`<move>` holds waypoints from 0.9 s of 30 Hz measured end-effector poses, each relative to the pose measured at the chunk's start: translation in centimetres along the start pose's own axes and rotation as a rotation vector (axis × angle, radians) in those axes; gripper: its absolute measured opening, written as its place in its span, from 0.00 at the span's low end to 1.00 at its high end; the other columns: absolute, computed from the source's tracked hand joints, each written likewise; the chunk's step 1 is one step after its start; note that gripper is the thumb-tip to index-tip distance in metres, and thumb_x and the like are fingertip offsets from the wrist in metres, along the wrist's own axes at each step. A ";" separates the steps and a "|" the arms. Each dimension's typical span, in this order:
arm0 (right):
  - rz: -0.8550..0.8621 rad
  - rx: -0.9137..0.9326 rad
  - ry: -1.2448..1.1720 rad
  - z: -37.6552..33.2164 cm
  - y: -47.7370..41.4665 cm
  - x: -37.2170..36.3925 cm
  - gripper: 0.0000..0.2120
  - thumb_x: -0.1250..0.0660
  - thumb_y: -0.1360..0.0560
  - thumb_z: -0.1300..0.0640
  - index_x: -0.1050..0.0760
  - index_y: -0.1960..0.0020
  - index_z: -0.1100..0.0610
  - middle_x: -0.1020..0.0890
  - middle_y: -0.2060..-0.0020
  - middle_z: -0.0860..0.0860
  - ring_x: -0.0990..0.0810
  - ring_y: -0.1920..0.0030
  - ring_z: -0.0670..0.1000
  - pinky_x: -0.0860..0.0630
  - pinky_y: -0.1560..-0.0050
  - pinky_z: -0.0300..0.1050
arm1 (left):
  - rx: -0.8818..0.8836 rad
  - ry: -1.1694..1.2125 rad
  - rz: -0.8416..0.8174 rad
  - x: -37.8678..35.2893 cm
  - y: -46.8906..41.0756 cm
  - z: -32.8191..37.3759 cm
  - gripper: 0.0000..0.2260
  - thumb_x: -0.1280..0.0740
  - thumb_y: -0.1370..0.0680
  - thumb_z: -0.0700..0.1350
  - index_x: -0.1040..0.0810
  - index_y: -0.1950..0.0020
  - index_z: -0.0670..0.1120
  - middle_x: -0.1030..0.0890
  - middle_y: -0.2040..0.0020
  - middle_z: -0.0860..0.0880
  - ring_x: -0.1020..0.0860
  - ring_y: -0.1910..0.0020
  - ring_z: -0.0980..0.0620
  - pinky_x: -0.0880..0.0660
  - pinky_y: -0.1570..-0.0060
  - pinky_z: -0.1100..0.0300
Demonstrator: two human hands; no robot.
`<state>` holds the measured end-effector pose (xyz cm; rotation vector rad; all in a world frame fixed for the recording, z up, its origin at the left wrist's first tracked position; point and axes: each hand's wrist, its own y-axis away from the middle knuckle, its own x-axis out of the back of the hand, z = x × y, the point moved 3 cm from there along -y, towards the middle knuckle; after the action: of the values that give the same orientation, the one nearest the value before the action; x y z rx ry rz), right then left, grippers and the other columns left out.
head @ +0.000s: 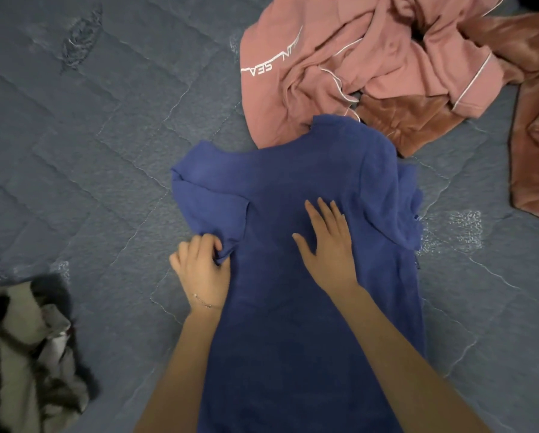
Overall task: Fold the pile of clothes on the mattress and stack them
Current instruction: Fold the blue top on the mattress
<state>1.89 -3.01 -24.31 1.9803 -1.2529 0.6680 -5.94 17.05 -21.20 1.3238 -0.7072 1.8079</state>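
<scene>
Nearest the person, both bare forearms reach out over the blue short-sleeved garment (293,323), which lies flat and lengthwise on the grey quilted mattress (74,157), neck end away from them. The left hand (201,270) sits at the garment's left edge with fingers curled, pinching the hem of the left sleeve (208,201). The right hand (327,245) lies palm down mid-chest, fingers straight and spread, pinning the cloth. It looks like the first fold of this piece (the right side seems already tucked under, though I can't be sure): next the sleeve wants carrying across toward the middle while the flat hand keeps the body from sliding. Beyond the neck end the rest lies unfolded, a pink piped pyjama top (355,67) over rust velvet (537,151)
</scene>
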 end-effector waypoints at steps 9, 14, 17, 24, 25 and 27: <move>0.012 0.027 -0.066 1.6 0.8 1.4 0.27 0.40 0.19 0.48 0.43 0.22 0.51 0.41 0.23 0.48 0.51 0.22 0.48 0.54 0.23 0.42 | 0.020 0.348 0.032 -1.7 1.2 2.0 0.10 0.35 0.22 0.49 0.16 0.51 0.46 0.18 0.55 0.48 0.23 0.56 0.43 0.29 0.48 0.46; 0.034 0.027 -0.091 2.6 1.6 2.2 0.27 0.39 0.19 0.50 0.42 0.23 0.52 0.39 0.24 0.48 0.50 0.22 0.48 0.52 0.24 0.42 | 0.174 0.013 -0.236 -5.6 -0.1 2.3 0.25 0.43 0.18 0.55 0.45 0.22 0.55 0.50 0.21 0.49 0.54 0.22 0.48 0.62 0.27 0.44; 0.082 0.033 -0.086 3.4 2.1 3.1 0.27 0.37 0.20 0.51 0.40 0.23 0.53 0.38 0.24 0.50 0.49 0.22 0.49 0.49 0.24 0.45 | 0.132 -0.141 -0.359 -7.4 0.3 1.4 0.28 0.50 0.18 0.59 0.60 0.23 0.56 0.59 0.21 0.49 0.61 0.22 0.49 0.64 0.27 0.40; 0.287 -0.183 -0.039 8.2 2.4 7.1 0.31 0.33 0.22 0.49 0.40 0.23 0.54 0.45 0.22 0.56 0.50 0.22 0.58 0.52 0.24 0.56 | -0.035 0.011 -0.264 -6.0 0.0 6.8 0.30 0.53 0.21 0.63 0.51 0.21 0.54 0.55 0.21 0.47 0.59 0.22 0.48 0.65 0.28 0.44; 0.287 -0.263 -0.044 9.4 2.2 7.8 0.32 0.34 0.22 0.47 0.42 0.23 0.53 0.47 0.22 0.56 0.51 0.22 0.59 0.53 0.24 0.57 | -0.101 0.067 -0.276 -6.0 0.0 8.5 0.29 0.53 0.21 0.62 0.50 0.22 0.53 0.53 0.21 0.48 0.57 0.22 0.49 0.64 0.27 0.46; 0.271 -0.404 -0.062 11.8 1.7 9.0 0.34 0.35 0.22 0.45 0.44 0.22 0.55 0.49 0.22 0.57 0.53 0.22 0.58 0.55 0.24 0.56 | -0.227 0.169 -0.321 -6.4 0.1 12.0 0.27 0.49 0.20 0.59 0.48 0.22 0.54 0.50 0.21 0.49 0.55 0.22 0.51 0.62 0.27 0.49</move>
<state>4.65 -17.73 -24.71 1.5266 -1.5717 0.4378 1.29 5.80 -23.61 1.0533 -0.5541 1.5114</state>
